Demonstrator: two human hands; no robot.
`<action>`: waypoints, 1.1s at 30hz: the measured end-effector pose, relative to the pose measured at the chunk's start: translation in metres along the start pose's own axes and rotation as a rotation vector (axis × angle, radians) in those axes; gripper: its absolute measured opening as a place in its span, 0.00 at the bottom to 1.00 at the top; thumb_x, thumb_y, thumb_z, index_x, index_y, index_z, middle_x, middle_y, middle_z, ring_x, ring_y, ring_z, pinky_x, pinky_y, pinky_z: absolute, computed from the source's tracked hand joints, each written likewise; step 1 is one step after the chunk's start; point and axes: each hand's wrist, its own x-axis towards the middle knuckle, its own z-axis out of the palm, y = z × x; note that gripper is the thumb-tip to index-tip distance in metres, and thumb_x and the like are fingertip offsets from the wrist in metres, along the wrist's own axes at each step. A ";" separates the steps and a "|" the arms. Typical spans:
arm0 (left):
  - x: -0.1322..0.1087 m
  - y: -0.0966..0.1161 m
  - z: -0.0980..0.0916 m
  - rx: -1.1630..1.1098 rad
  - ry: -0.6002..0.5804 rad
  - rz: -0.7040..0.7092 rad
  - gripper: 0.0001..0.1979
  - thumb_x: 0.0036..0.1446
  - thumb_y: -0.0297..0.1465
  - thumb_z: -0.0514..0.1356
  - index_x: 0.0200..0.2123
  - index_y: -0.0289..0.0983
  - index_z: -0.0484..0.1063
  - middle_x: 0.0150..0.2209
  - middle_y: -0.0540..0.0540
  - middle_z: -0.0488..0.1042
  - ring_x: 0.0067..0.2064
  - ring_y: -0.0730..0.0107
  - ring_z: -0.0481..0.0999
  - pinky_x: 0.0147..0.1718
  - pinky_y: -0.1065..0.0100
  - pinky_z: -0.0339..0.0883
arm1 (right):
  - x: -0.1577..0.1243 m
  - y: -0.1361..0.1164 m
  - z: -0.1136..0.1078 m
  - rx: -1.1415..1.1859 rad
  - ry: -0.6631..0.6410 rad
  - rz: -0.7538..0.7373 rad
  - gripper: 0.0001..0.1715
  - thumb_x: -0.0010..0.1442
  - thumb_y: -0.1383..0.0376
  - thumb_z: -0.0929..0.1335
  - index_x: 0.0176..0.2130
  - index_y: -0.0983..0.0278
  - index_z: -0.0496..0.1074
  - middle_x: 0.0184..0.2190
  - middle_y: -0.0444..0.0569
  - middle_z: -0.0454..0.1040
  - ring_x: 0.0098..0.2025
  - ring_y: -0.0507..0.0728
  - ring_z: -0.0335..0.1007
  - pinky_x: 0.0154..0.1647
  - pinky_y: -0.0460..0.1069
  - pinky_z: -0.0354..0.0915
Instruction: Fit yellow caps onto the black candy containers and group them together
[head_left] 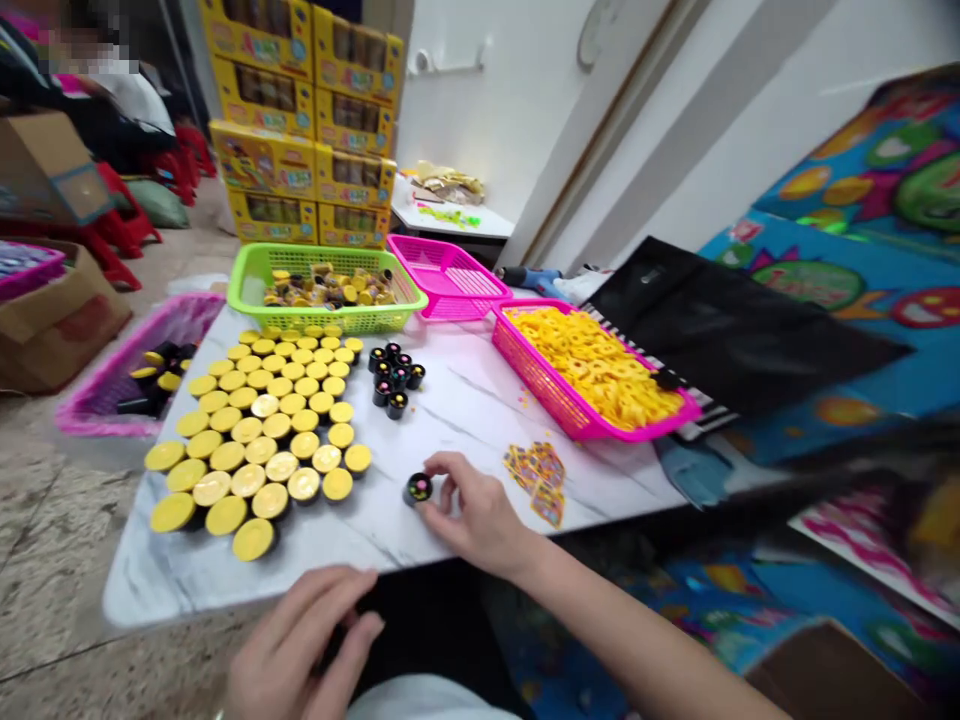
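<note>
At the front of the marble-patterned table [457,375], my right hand [476,510] has its thumb and forefinger at the right side of a small round black cup [418,487] with pink and green bits inside. The cup stands upright on the table. My left hand [304,640] hovers off the front edge, loosely curved, thumb apart from the fingers, holding nothing. Left of the cup stand many black pieces with yellow tops [259,450] in close rows. Behind it is a cluster of small black cups [395,375]. Patterned stickers [536,480] lie right of my right hand.
A green basket [330,318] holds yellow-topped pieces; a pink basket [525,375] holds yellow ring-shaped parts. Another pink basket [450,270] stands behind. Yellow boxes [300,160] are stacked at the back. A pink-rimmed bin [97,420] sits left. A person [135,95] is in the background.
</note>
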 end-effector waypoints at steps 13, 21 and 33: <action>0.066 -0.003 0.082 0.099 0.022 0.008 0.24 0.65 0.38 0.55 0.61 0.35 0.60 0.51 0.34 0.65 0.34 0.66 0.75 0.37 0.59 0.77 | -0.050 0.019 -0.007 0.446 -0.007 0.129 0.24 0.56 0.70 0.70 0.52 0.62 0.64 0.44 0.51 0.74 0.41 0.53 0.74 0.43 0.50 0.74; 0.066 0.002 0.082 0.017 -0.071 0.077 0.14 0.63 0.25 0.54 0.52 0.38 0.66 0.48 0.39 0.64 0.46 0.63 0.74 0.42 0.65 0.75 | -0.049 0.016 -0.009 0.414 -0.005 0.099 0.15 0.57 0.73 0.68 0.45 0.62 0.71 0.43 0.50 0.73 0.42 0.54 0.72 0.45 0.50 0.72; 0.063 -0.007 0.087 -0.051 -0.140 -0.098 0.27 0.59 0.30 0.61 0.60 0.35 0.59 0.40 0.43 0.74 0.35 0.65 0.76 0.37 0.64 0.75 | -0.058 0.008 -0.017 0.406 -0.048 0.153 0.09 0.57 0.70 0.69 0.41 0.62 0.74 0.46 0.51 0.75 0.48 0.56 0.72 0.51 0.51 0.68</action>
